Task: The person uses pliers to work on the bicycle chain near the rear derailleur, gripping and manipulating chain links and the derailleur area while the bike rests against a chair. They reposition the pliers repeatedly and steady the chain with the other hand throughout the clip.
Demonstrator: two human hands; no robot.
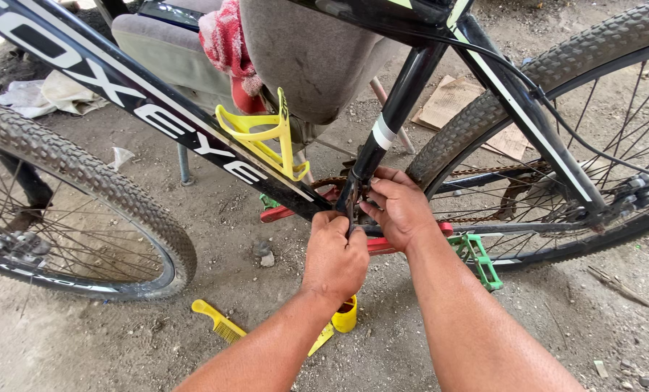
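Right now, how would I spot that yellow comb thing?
Find the black bicycle frame and its knobbly front tyre. On the dirt ground below lies the yellow plastic comb, left of the left hand. Unlike the small yellow cup, it has teeth.

A yellow comb (219,321) lies on the dirt near left, beside a small yellow pot (345,316). Flattened cardboard (448,101) lies far right. A grey chair (194,58) with a red cloth (226,40) stands far behind.

Glossy black metal frame (404,94), yellow plastic cage (266,138) (probably), knobbly rubber tyre (99,181)
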